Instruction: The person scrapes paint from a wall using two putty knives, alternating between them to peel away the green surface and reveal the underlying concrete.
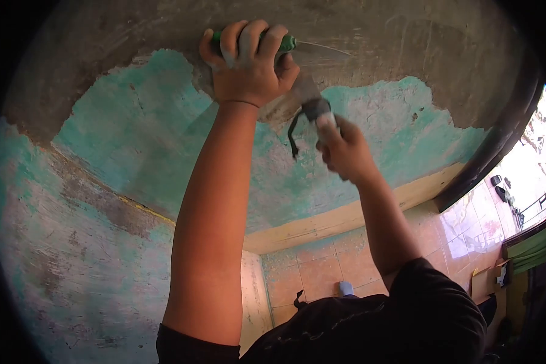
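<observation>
My left hand (246, 67) is pressed up against the wall, its fingers wrapped around the green handle (289, 43) of a tool. A thin, slightly curved metal blade (324, 47) sticks out to the right, along the bare grey plaster. Lower and to the right, my right hand (343, 148) grips a scraper (324, 118), slightly blurred. Its flat blade points up at the wall, just below the left hand. Dark wrapping covers the scraper's neck, and a black strip dangles from it.
Flaking turquoise paint (158, 115) covers the wall below bare grey plaster (370, 36). Tiled floor (321, 276) lies below, behind a cream wall base (321, 215). A bright doorway is at right, with footwear (502, 193) beyond it. A cardboard box (484, 284) stands at lower right.
</observation>
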Available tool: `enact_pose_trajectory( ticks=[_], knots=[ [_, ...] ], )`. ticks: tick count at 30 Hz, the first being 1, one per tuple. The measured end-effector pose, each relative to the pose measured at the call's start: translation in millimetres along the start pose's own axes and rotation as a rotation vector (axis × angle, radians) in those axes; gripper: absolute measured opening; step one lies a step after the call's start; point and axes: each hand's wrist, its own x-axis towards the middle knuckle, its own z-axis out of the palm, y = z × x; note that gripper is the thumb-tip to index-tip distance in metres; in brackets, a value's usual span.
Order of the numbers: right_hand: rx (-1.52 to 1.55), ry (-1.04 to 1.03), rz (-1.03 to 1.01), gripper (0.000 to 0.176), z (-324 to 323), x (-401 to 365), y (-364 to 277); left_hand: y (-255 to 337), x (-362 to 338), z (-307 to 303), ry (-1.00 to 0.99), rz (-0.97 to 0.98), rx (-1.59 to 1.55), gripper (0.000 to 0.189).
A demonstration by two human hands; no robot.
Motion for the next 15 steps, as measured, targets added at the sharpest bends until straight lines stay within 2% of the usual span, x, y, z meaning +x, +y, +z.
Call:
enact_pose_trajectory(
  ticks=[2,5,8,15],
  knots=[
    [0.147,-0.061,0.152,0.034,-10.1,-16.4,30.0,0.2,0.5,0.4,-0.006,-0.002,0.008,0.030],
    [0.100,-0.016,0.279,0.032,-31.6,-33.8,78.2,-1.9,-1.3,0.8,-0.002,0.013,0.013,0.028],
    [0.187,0.096,0.313,0.031,-58.3,-47.6,104.9,-1.3,-2.2,0.7,-0.014,0.016,0.014,0.029],
    [0.204,0.158,0.285,0.033,-123.0,-66.9,106.0,0.6,2.6,-2.5,-0.039,0.056,0.068,0.029]
  ],
)
